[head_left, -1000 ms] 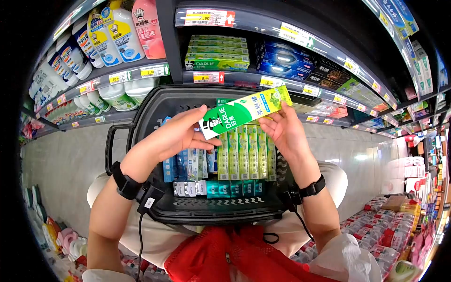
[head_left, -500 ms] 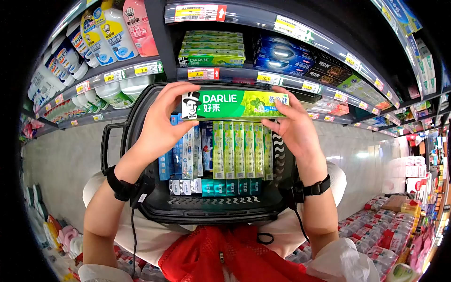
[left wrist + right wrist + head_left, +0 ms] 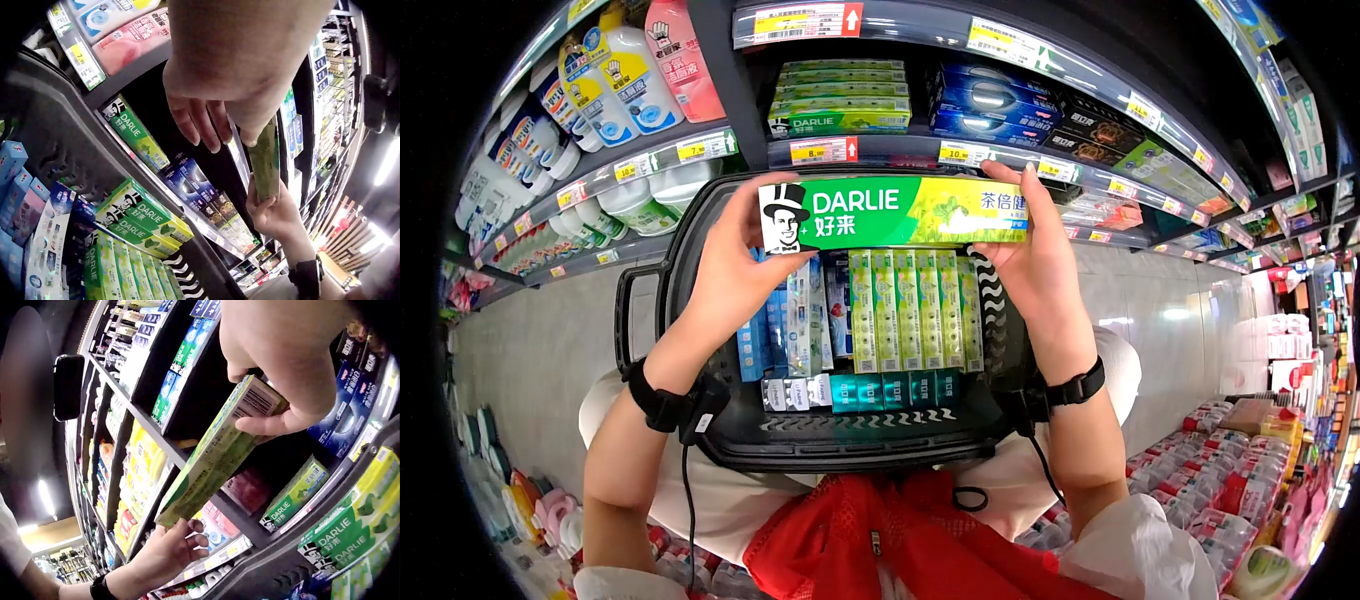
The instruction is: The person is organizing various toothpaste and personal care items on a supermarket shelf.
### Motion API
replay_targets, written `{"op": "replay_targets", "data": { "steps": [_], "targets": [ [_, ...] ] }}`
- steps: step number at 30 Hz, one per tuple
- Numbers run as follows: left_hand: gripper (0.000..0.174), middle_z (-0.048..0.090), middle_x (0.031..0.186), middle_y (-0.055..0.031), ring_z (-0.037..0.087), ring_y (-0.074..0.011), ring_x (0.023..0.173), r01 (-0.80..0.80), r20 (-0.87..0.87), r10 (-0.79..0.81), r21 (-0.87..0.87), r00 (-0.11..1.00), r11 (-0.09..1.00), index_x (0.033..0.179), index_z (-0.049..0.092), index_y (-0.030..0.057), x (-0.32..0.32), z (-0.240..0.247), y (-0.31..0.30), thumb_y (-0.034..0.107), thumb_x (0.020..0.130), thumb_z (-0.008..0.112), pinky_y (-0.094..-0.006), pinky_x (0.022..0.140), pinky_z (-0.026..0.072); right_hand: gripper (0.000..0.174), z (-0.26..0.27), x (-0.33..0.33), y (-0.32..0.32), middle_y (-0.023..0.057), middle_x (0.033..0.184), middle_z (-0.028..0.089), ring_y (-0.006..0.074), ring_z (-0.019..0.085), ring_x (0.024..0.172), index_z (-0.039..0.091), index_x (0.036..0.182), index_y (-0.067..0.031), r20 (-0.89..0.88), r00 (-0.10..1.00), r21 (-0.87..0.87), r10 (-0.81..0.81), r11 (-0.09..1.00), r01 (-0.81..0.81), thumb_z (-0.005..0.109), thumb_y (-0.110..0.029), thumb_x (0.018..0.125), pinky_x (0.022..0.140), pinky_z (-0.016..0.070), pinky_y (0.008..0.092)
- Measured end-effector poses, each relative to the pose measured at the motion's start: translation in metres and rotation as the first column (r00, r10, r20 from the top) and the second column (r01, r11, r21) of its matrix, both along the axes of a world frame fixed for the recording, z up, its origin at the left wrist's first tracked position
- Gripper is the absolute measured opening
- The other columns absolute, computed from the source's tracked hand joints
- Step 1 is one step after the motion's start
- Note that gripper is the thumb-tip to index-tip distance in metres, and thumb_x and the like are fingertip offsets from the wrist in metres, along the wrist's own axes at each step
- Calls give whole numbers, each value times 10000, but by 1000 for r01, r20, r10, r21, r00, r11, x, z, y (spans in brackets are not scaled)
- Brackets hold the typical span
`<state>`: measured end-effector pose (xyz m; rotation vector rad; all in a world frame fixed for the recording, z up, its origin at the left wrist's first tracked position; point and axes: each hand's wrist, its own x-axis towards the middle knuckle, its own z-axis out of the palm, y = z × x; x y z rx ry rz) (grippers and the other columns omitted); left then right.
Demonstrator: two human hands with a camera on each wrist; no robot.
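A green and yellow Darlie toothpaste box (image 3: 890,212) is held level over the back of a black basket, its printed front facing up at me. My left hand (image 3: 735,250) grips the box's left end, thumb below and fingers behind. At the other end, my right hand (image 3: 1040,255) pinches it between thumb and fingers; a barcode shows there in the right wrist view. Inside the basket (image 3: 730,445) stand several green toothpaste boxes (image 3: 912,310). Stacked Darlie boxes (image 3: 147,215) lie behind them, hidden in the head view by the held box.
Teal boxes (image 3: 895,392), small white boxes (image 3: 797,393) and blue packages (image 3: 752,335) share the basket. A shelf ahead carries more Darlie boxes (image 3: 840,98) and dark blue boxes (image 3: 990,100). Cleaner bottles (image 3: 625,80) stand at left; wrapped packs (image 3: 1200,480) lie at right.
The toothpaste box has turned from a slant to level, its front now towards me. It has come closer to my head. My left hand has shifted to its left end.
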<state>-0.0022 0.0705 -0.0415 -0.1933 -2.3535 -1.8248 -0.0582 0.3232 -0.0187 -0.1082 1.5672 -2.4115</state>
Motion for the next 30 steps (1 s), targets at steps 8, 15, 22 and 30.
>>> {"op": "replay_targets", "data": {
  "steps": [8, 15, 22, 30],
  "targets": [
    [559, 595, 988, -104, 596, -152, 817, -59, -162, 13, -286, 987, 956, 1140, 491, 58, -2, 0, -3, 1, 628, 710, -267, 707, 470, 478, -1, 3, -8, 157, 1062, 588, 169, 595, 864, 470, 1153, 16, -11, 1000, -23, -8, 1000, 7, 336, -383, 926, 685, 473, 265],
    [528, 588, 990, -118, 596, -257, 875, -105, -289, -44, -481, 956, 870, 1068, 532, 50, -1, -2, -10, 24, 579, 732, -306, 759, 475, 454, -14, 9, -9, 77, 912, 619, 116, 572, 735, 552, 1061, -24, 91, 996, 27, -9, 1000, 7, 315, -383, 916, 582, 410, 232],
    [518, 588, 1018, -117, 578, -277, 933, -84, -299, -103, -554, 949, 828, 1062, 545, 55, -4, -6, -12, 54, 579, 735, -325, 795, 469, 420, -22, 12, -12, 62, 878, 613, 113, 547, 688, 560, 1038, -14, 174, 983, 36, -57, 998, 51, 356, -353, 896, 576, 401, 239],
    [527, 590, 1016, -125, 576, -283, 938, -74, -267, -91, -549, 960, 833, 1067, 546, 58, -3, -4, -11, 66, 579, 745, -331, 806, 463, 399, -21, 13, -13, 71, 893, 614, 119, 555, 708, 558, 1025, -11, 188, 980, 63, -60, 997, 49, 377, -336, 881, 573, 408, 248]
  ]
}}
